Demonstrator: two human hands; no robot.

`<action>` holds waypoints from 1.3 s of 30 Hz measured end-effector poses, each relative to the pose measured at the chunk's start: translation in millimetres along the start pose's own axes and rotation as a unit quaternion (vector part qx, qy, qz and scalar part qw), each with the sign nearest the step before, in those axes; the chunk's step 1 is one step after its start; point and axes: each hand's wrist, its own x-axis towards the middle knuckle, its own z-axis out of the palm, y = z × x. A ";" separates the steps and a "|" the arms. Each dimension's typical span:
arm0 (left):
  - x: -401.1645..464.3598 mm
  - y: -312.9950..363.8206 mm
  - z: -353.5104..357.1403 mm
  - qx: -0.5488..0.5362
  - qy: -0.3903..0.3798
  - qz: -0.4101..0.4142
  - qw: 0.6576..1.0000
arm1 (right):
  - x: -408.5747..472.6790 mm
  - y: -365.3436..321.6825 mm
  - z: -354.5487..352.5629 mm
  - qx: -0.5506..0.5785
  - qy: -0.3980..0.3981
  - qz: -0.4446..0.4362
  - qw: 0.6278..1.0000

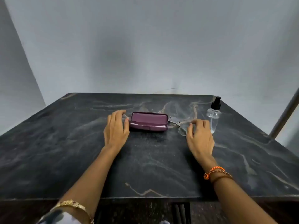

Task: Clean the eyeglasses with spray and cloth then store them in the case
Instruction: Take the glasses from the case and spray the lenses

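- The left hand (115, 129) lies palm-down on the dark marble table (64, 143), just beside the left end of the purple case (148, 121). Its fingers are loosely curved and a little apart; the thumb tip sits against the case's left end, or very near it. Whether the fingers actually touch the case cannot be told. The hand holds nothing.
- The case stands open, its lid raised toward the far side, with a pale lining strip showing along the front edge of the base.
- The eyeglasses (180, 127) lie on the table just to the right of the case, thin metal frame, one lens showing in front of the right hand.
- The right hand (199, 136) hovers over or rests at the eyeglasses, fingers bent and spread slightly, thumb and forefinger tips close to the frame. Whether they pinch it is too small to tell.
- A clear spray bottle (214, 113) with a black pump top stands upright near the table's far right corner, just beyond the right hand.
- A gold bracelet (72, 205) circles the left wrist; orange and brown threads (216, 172) circle the right wrist.
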 end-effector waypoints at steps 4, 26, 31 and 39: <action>4.5 -0.3 4.9 0.045 0.005 0.083 0.996 | 4.6 4.8 4.3 0.009 0.003 0.078 0.997; -2.3 -0.2 5.4 0.054 -0.012 0.135 0.989 | 8.1 20.6 7.8 0.091 -0.061 0.130 0.985; -3.9 0.1 5.1 0.061 -0.021 0.151 0.986 | 8.4 22.1 7.7 0.101 -0.028 0.145 0.984; -8.9 5.7 1.0 0.041 0.004 0.159 0.986 | 3.0 16.8 -2.2 0.090 0.103 0.073 0.988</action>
